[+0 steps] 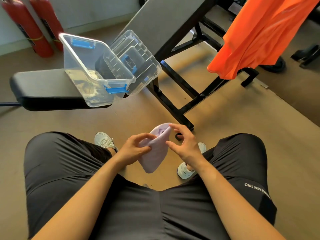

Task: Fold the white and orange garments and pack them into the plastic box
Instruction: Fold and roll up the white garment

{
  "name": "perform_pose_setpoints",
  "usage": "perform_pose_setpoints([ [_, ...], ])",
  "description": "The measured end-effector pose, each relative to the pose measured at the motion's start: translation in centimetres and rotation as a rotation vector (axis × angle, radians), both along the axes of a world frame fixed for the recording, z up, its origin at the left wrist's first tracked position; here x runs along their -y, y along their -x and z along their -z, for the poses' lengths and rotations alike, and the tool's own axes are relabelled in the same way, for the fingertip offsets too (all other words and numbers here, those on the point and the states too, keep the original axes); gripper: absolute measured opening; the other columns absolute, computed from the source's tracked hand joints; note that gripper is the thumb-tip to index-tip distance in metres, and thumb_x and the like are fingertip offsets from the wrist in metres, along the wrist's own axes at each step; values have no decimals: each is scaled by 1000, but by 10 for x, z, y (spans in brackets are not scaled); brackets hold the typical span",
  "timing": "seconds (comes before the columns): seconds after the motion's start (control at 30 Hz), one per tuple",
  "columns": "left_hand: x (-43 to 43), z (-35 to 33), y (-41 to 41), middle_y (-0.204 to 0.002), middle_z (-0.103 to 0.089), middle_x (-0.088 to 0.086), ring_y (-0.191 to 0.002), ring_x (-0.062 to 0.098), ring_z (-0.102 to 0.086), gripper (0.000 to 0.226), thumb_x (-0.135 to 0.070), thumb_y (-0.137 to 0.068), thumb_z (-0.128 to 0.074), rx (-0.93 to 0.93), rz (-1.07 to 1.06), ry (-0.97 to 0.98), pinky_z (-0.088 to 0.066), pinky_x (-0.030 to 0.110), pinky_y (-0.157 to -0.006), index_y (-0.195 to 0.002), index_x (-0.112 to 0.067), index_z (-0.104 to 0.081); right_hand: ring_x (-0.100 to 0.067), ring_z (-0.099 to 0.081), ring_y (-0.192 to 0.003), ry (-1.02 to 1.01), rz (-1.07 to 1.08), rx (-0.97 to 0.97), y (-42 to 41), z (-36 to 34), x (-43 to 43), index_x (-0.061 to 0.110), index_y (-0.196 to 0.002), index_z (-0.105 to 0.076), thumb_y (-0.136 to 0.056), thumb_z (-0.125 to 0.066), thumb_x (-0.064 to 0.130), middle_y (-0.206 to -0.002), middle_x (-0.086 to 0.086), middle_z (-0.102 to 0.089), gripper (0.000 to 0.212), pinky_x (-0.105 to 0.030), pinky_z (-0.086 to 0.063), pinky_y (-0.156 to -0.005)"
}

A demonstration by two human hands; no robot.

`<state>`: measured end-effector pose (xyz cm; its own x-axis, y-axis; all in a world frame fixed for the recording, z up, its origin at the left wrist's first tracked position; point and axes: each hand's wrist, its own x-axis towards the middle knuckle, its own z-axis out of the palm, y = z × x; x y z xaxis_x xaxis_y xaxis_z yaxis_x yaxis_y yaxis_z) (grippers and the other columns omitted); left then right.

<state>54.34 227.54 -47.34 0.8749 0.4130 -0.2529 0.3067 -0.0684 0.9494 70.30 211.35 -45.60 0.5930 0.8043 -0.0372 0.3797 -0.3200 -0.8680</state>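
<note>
White garment (155, 153), folded small, between the knees.
Left hand (134, 149) pinches it, long axis roughly 12-to-6; right hand (184, 146) loose-fingered at its top edge. Box (76, 54) at 10 o'clock, nearer the left.

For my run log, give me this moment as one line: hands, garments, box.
left hand grips white garment | right hand touches its edge | orange garment hangs unfolded | plastic box open on bench

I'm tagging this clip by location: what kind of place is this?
Probably a gym or workout room: a black padded bench holds the plastic box, an inclined bench pad rests on a black steel frame, and two red fire extinguishers stand by the wall.
</note>
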Motion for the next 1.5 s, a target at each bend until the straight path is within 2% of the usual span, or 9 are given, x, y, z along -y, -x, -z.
perform_pose_setpoints([
  [0.13, -9, -7, 6, -113, -71, -4, -109, 10, -64, 37, 5, -92, -60, 13, 221, -3, -55, 25, -88, -117, -21, -73, -12, -22, -147, 192, -202, 207, -23, 0, 8, 42, -152, -32, -76, -83, 33, -160, 13, -29, 92, -42, -27, -117],
  [0.2, -12, -8, 8, -113, -71, -4, -110, 12, -64, 36, 6, -93, -60, 16, 264, -17, -53, 25, -89, -116, -19, -73, -10, -33, -142, 245, -279, 146, -22, 4, 11, 43, -144, -44, -76, -83, 35, -150, 14, -42, 79, -48, -32, -118],
  [0.27, -13, -8, 9, -114, -71, -2, -112, 16, -64, 35, 5, -94, -60, 28, 262, 0, -55, 28, -91, -118, -18, -72, -10, -59, -115, 249, -285, -11, -16, 7, 11, 34, -123, -65, -80, -80, 32, -120, 11, -65, 45, -47, -53, -99],
  [0.33, -12, -8, 9, -118, -70, -4, -116, 16, -64, 34, 0, -96, -61, 43, 242, 18, -56, 27, -90, -122, -19, -70, -14, -65, -92, 216, -234, -54, -13, 8, 10, 26, -106, -71, -83, -76, 30, -96, 5, -70, 23, -47, -57, -81],
  [0.53, -10, -2, 6, -123, -69, -12, -114, 7, -65, 42, -32, -84, -81, 52, 69, -114, -56, 21, -88, -123, -30, -67, -11, -67, -81, 143, -105, -98, -13, 6, 8, 19, -95, -71, -86, -77, 25, -86, 3, -70, 12, -34, -59, -72],
  [0.7, -5, 12, -1, -103, -73, -14, -94, 1, -66, 22, -34, -83, -82, 35, -118, -284, -52, 23, -80, -102, -30, -73, -11, -65, -101, 117, -150, -117, -6, 2, 9, 35, -123, -63, -87, -76, 25, -107, 7, -68, 39, -39, -58, -89],
  [0.83, -11, 13, -2, -101, -75, -5, -94, 12, -69, 22, -27, -81, -84, 18, -183, -298, -55, 30, -81, -100, -21, -75, -14, -57, -114, 118, -374, -51, 5, 0, 10, 40, -134, -59, -91, -73, 24, -125, 8, -61, 48, -36, -51, -96],
  [1.23, -22, 20, 2, -88, -75, -4, -81, 14, -67, 36, -44, -70, -89, -214, -73, -333, -55, 32, -69, -99, -24, -80, -18, -55, -98, 333, -372, 245, 4, 6, 9, 29, -138, -59, -89, -63, 8, -101, 5, -53, 53, -35, -47, -87],
  [1.5, -20, 21, 0, -81, -68, -2, -77, 19, -62, 22, -47, -83, -77, -193, -173, -377, -50, 35, -64, -83, -26, -71, -22, -56, -107, 415, -391, 416, 4, 7, 9, 33, -145, -46, -91, -64, 10, -117, 0, -55, 62, -39, -56, -87],
])
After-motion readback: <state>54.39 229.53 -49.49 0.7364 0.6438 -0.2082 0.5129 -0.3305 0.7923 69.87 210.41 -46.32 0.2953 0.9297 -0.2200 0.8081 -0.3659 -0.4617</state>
